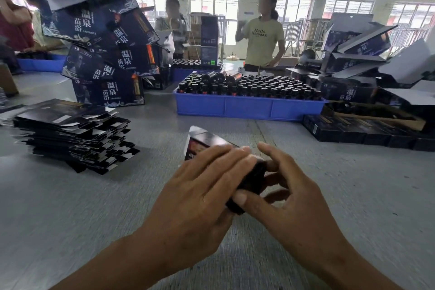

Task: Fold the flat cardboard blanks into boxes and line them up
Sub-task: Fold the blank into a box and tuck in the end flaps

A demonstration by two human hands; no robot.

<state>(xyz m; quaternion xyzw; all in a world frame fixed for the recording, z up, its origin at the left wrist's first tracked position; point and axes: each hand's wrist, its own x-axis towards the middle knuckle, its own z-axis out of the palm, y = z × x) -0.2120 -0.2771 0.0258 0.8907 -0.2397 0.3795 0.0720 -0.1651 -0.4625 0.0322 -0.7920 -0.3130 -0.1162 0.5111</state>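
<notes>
Both hands' fingers grip the box (207, 143) — long axis pointing away-left.

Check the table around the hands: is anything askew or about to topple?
Yes. The tower of large printed cartons at far left leans, its upper boxes tilted. A few bottles lie on their sides atop the upright ones in the blue crate. The stack of flat blanks is fanned unevenly.
</notes>
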